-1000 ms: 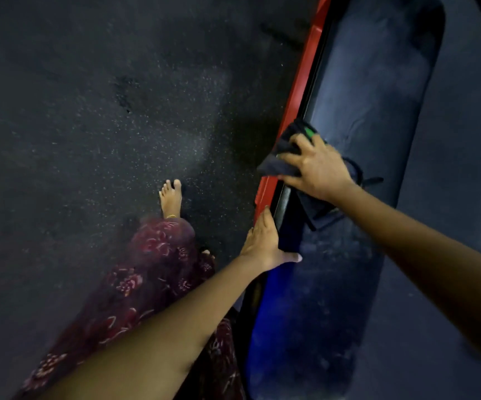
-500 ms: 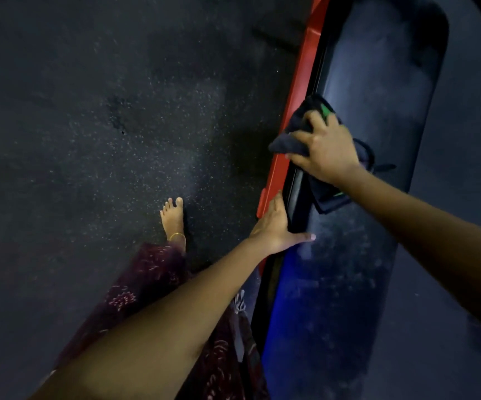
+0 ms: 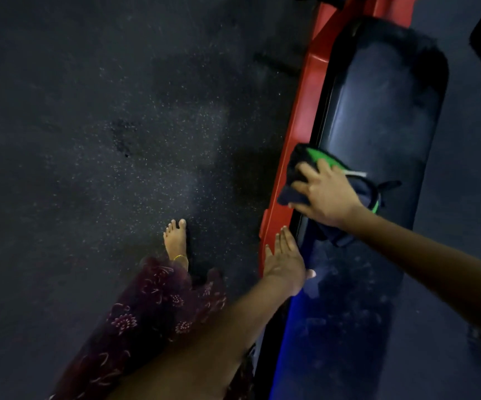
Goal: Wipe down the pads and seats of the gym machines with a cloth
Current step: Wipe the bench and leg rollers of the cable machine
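While the dark cloth (image 3: 314, 171) with its green patch is lying bunched at the left edge of the long black pad (image 3: 377, 111), right of centre in the frame, the right hand (image 3: 327, 197) is pressing down on it with fingers spread over the fabric, seemingly to keep it flat for wiping. The left hand (image 3: 285, 261) is resting flat with straight fingers (holding nothing) on the pad's near edge beside the red frame (image 3: 299, 116), probably bracing the person as they lean in. Lower down, the pad is looking dusty and speckled, so that stretch likely awaits wiping. A bare foot (image 3: 175, 239) is standing on the speckled floor (image 3: 89, 140) at lower centre.
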